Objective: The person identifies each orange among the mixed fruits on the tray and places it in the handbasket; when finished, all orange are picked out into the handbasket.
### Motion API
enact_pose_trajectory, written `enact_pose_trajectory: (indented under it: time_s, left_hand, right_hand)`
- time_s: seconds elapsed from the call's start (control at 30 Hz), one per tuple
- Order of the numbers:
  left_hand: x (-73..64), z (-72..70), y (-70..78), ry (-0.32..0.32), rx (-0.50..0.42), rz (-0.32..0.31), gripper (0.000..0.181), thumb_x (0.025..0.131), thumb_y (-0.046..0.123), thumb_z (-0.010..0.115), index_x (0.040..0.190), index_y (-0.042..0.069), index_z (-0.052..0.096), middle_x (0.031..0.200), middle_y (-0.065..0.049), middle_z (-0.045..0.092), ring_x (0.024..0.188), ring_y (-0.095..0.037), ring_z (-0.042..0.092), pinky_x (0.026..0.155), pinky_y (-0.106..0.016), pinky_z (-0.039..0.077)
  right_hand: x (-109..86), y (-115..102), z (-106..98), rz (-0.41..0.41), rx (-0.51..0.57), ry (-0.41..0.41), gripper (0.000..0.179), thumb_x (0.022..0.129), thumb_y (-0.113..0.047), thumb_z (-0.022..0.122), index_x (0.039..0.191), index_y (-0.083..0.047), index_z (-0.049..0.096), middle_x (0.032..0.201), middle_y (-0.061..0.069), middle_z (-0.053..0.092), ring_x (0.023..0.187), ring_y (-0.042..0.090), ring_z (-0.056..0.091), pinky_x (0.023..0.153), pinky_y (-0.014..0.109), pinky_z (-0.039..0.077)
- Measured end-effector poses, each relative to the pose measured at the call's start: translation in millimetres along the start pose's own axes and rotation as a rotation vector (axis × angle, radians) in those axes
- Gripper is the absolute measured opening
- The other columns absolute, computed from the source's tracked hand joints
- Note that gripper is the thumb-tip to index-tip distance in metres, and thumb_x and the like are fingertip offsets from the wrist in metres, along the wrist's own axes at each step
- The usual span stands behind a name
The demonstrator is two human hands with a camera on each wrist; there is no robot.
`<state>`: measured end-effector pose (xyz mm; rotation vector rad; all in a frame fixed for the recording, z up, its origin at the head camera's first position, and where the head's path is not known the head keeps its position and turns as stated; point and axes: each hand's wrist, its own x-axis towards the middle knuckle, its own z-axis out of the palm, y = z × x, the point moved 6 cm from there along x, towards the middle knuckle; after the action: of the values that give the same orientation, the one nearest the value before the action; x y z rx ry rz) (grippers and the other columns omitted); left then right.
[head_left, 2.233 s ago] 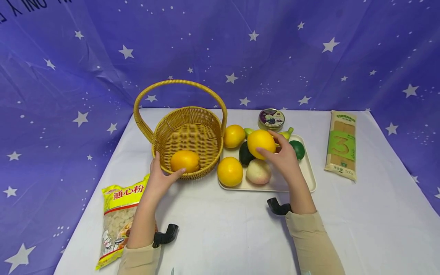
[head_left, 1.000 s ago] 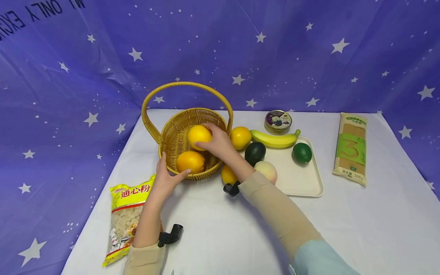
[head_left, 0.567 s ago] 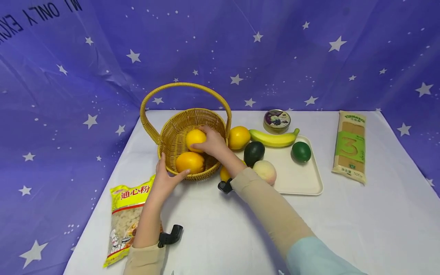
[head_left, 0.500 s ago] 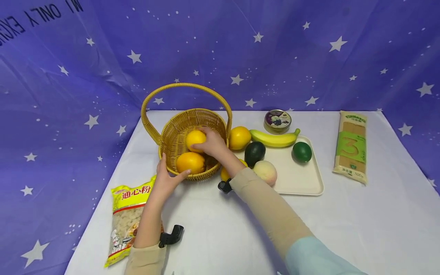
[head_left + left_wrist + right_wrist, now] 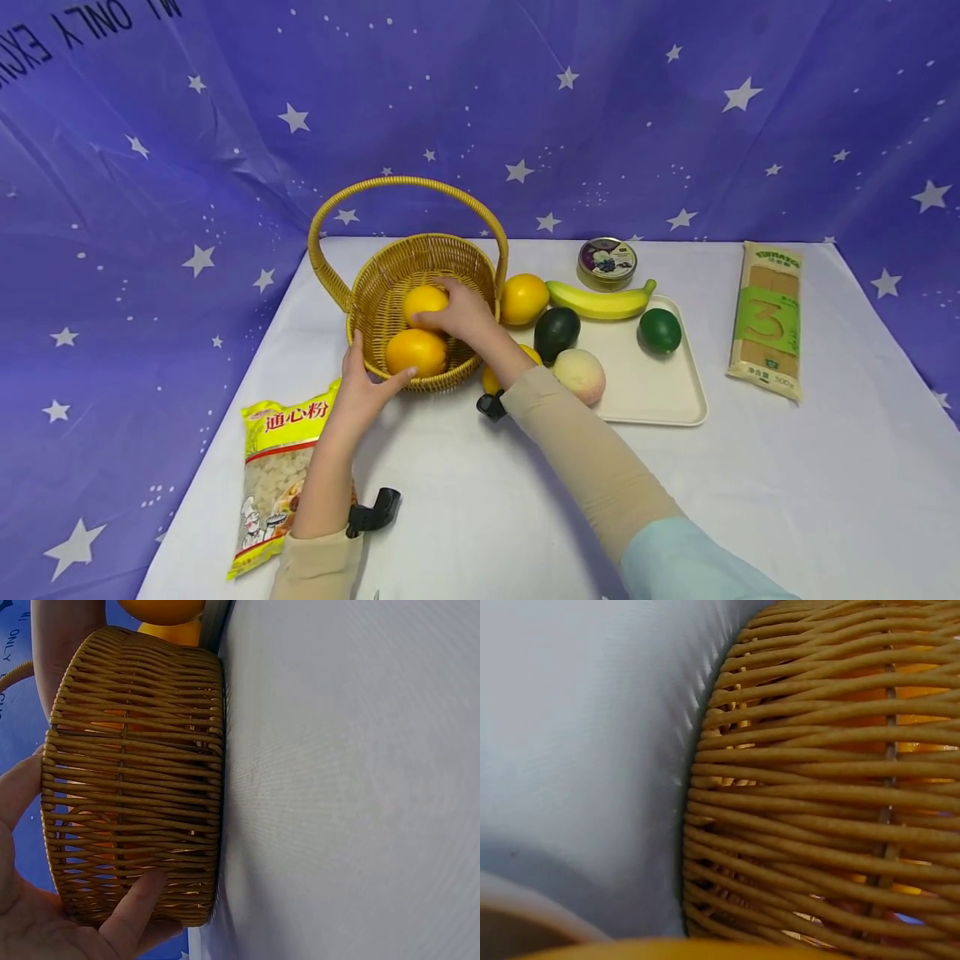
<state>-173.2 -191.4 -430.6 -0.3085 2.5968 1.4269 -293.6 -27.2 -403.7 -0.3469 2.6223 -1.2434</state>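
A round wicker basket (image 5: 457, 250) with a tall arched handle stands at the left of the table. My left hand (image 5: 362, 398) holds its near-left rim, thumb at the rim and fingers on the woven outer wall (image 5: 135, 772). Inside the basket, my right hand (image 5: 468, 315) holds a yellow-orange orange (image 5: 423, 302) between thumb and fingers. An oval orange-yellow fruit (image 5: 416, 353) lies in front of it, close to the left thumb. Through the weave, the right wrist view shows orange colour.
Right of the basket, a cream tray (image 5: 660, 400) bears a banana (image 5: 600, 302), avocado (image 5: 557, 333), peach (image 5: 580, 377), green fruit (image 5: 660, 331) and two yellow-orange fruits (image 5: 524, 299). A round tin (image 5: 607, 263) stands behind; noodles (image 5: 767, 321) lie right, a pasta bag (image 5: 277, 479) left.
My right hand has carried the orange from above the tray leftward into the basket, then lowered it beside the oval fruit. My left hand has stayed on the rim.
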Motion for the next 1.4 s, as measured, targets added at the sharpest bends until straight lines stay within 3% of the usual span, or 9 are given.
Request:
enact_pose_trajectory:
  time_s: [0.43, 0.63, 0.83, 0.97, 1.17, 1.4]
  left_hand:
    - [-0.1, -3.5, 0.3, 0.003, 0.027, -0.011, 0.119, 0.08, 0.062, 0.068, 0.152, 0.023, -0.018, 0.159, -0.015, -0.012, 0.144, -0.037, 0.001, 0.111, -0.059, 0.013]
    - [-0.5, -2.9, 0.5, 0.001, 0.02, -0.015, 0.119, 0.08, 0.062, 0.068, 0.153, 0.023, -0.018, 0.159, -0.015, -0.013, 0.145, -0.037, 0.0, 0.111, -0.059, 0.012]
    - [-0.1, -1.5, 1.6, 0.002, 0.024, -0.014, 0.119, 0.08, 0.062, 0.068, 0.153, 0.023, -0.017, 0.159, -0.014, -0.012, 0.145, -0.037, 0.0, 0.112, -0.059, 0.012]
    - [0.2, -0.8, 1.6, 0.003, 0.026, -0.014, 0.119, 0.08, 0.062, 0.068, 0.153, 0.023, -0.018, 0.159, -0.014, -0.012, 0.145, -0.037, 0.0, 0.112, -0.059, 0.012]
    - [0.4, -0.3, 1.3, 0.007, 0.027, -0.006, 0.118, 0.08, 0.062, 0.068, 0.153, 0.025, -0.017, 0.159, -0.013, -0.012, 0.145, -0.036, 0.0, 0.112, -0.058, 0.013]
    - [1.6, 1.1, 0.8, 0.002, 0.027, -0.008, 0.118, 0.08, 0.062, 0.068, 0.153, 0.024, -0.018, 0.159, -0.014, -0.012, 0.145, -0.037, 0.0, 0.112, -0.059, 0.013]
  right_hand:
    - [-12.6, -14.2, -11.6, -0.133, -0.081, 0.12, 0.076, 0.082, -0.051, 0.072, 0.145, -0.019, 0.045, 0.146, 0.002, 0.045, 0.132, 0.023, 0.042, 0.106, 0.042, 0.036]
    - [-28.0, -18.2, -29.1, -0.175, -0.031, 0.152, 0.073, 0.083, -0.049, 0.072, 0.145, -0.02, 0.046, 0.145, 0.0, 0.046, 0.132, 0.021, 0.042, 0.106, 0.043, 0.036]
    - [-49.6, -16.0, -45.2, -0.2, 0.074, 0.154, 0.071, 0.083, -0.047, 0.073, 0.144, -0.022, 0.047, 0.143, -0.002, 0.047, 0.124, 0.023, 0.05, 0.098, 0.039, 0.044]
    - [-68.4, -7.4, -53.6, -0.174, 0.162, 0.134, 0.071, 0.081, -0.051, 0.073, 0.143, -0.028, 0.047, 0.141, -0.006, 0.048, 0.117, 0.021, 0.052, 0.095, 0.038, 0.046]
    - [-95.8, 18.0, -67.3, -0.119, 0.312, 0.149, 0.072, 0.078, -0.053, 0.075, 0.141, -0.03, 0.049, 0.137, -0.003, 0.051, 0.119, 0.028, 0.053, 0.094, 0.042, 0.048]
    - [-115.5, 52.4, -77.5, -0.062, 0.282, 0.162, 0.074, 0.079, -0.05, 0.076, 0.143, -0.025, 0.048, 0.14, -0.002, 0.048, 0.123, 0.027, 0.05, 0.094, 0.042, 0.047]
